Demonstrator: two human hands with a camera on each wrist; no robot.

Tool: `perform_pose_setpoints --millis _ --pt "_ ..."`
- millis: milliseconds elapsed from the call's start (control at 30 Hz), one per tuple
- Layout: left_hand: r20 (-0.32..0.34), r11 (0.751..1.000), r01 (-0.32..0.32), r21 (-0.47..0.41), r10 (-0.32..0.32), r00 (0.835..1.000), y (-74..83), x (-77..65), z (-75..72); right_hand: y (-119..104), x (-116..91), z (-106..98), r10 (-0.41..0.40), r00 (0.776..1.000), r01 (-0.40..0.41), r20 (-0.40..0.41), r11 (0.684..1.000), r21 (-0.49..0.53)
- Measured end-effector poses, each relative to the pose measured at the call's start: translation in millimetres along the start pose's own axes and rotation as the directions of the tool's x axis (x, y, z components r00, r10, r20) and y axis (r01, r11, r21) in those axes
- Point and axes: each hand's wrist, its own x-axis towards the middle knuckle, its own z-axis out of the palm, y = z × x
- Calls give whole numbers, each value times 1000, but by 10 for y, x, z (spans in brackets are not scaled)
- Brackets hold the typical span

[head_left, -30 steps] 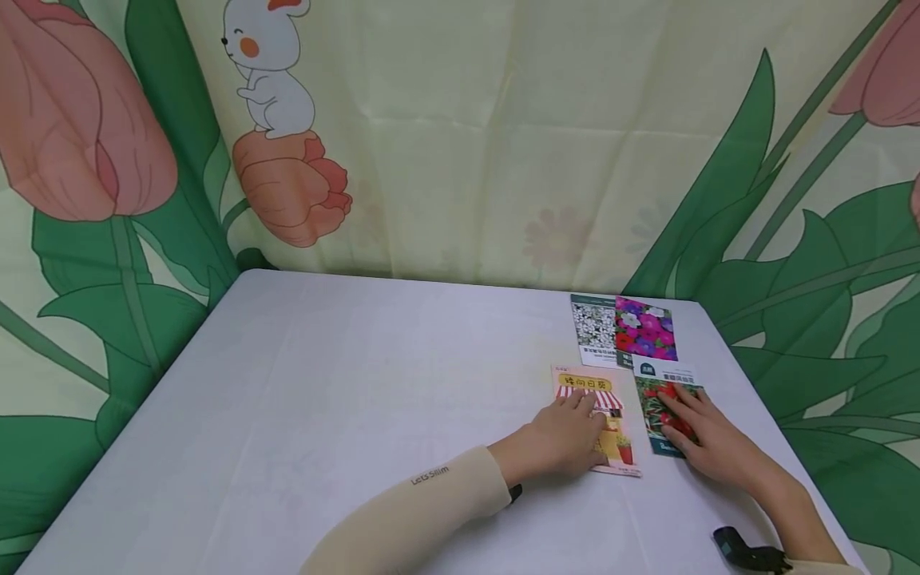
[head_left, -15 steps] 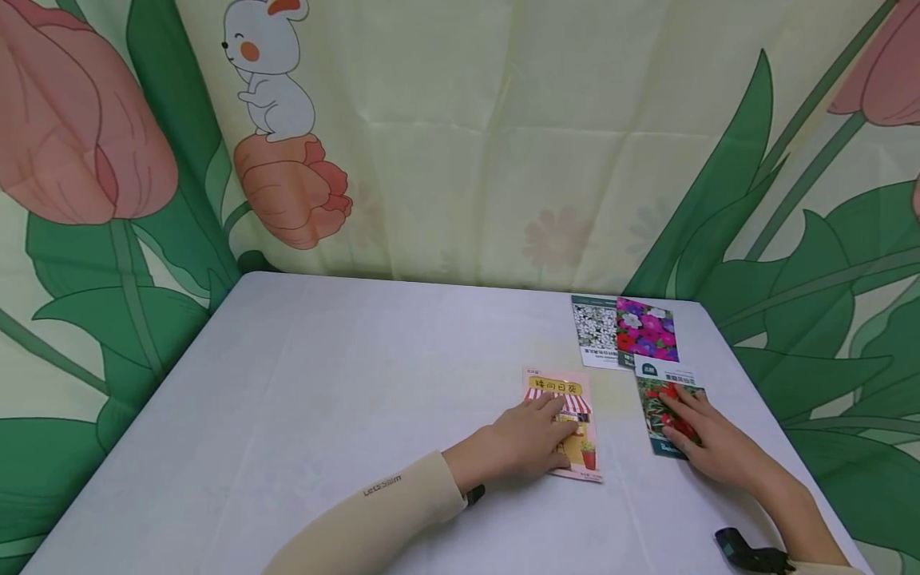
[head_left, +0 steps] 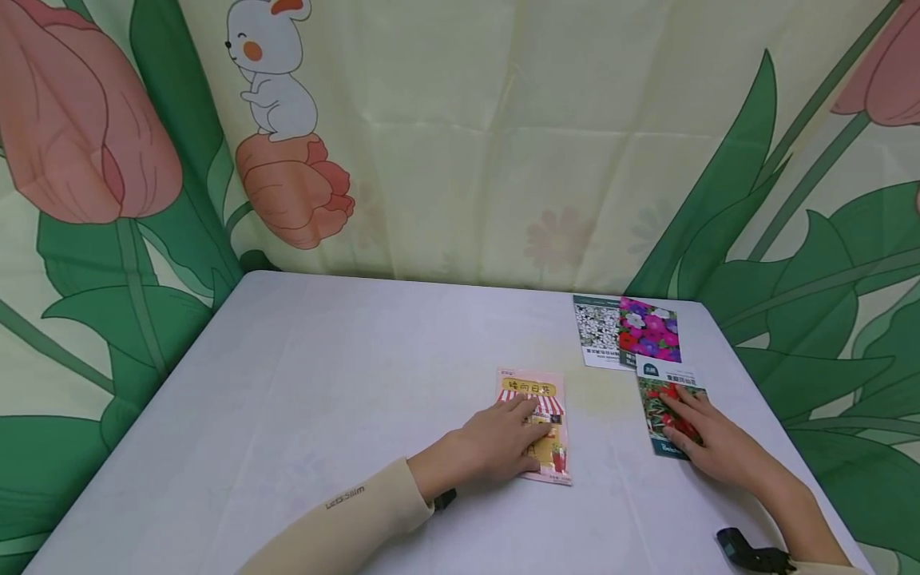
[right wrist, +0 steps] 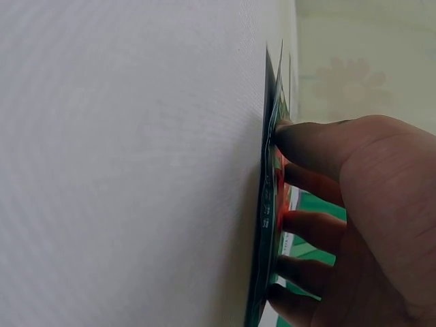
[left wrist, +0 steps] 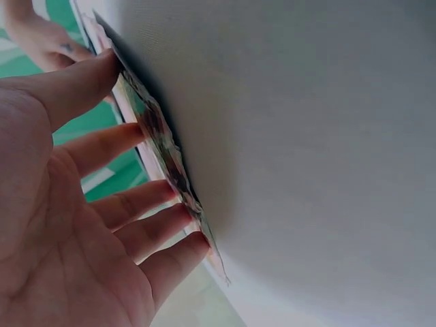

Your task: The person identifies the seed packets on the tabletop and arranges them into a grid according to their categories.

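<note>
My left hand [head_left: 494, 441] lies on a pink seed packet [head_left: 529, 386] with a striped awning print, flat on the white table. In the left wrist view the spread fingers and thumb press their tips onto the face of this packet [left wrist: 160, 136]. To the right, my right hand [head_left: 711, 447] rests on a green seed packet [head_left: 656, 415] with red flowers. The right wrist view shows thumb and fingertips against that packet [right wrist: 268, 197], seen edge-on. The hands cover part of both packets.
Behind the green packet lie a seed packet with white flowers [head_left: 596, 329] and one with pink and purple flowers [head_left: 652, 329], overlapping near the back right edge of the white table [head_left: 345, 359]. A printed cloth backdrop [head_left: 446, 144] hangs directly behind the table.
My left hand has slid left across the table, and the pink packet has moved with it, away from the green one. The right hand and the other packets have stayed in place.
</note>
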Motion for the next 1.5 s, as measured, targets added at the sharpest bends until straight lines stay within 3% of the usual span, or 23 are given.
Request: perform_pose_setpoints --millis 300,833,1233,1500 --pt "-30 1000 -4 -11 3 1000 -78 -165 27 -18 -1 0 7 1000 -7 5 1000 -12" --pt "-51 1000 -11 -24 10 999 -226 -596 60 -59 -4 -5 -3 1000 3 -1 1000 -15" --pt "-60 997 -15 -79 10 998 -339 -917 126 -49 -17 5 -8 1000 8 -1 1000 7" --pt "-46 990 18 -143 -25 999 -404 -1102 147 -38 -12 9 14 1000 -14 11 1000 27"
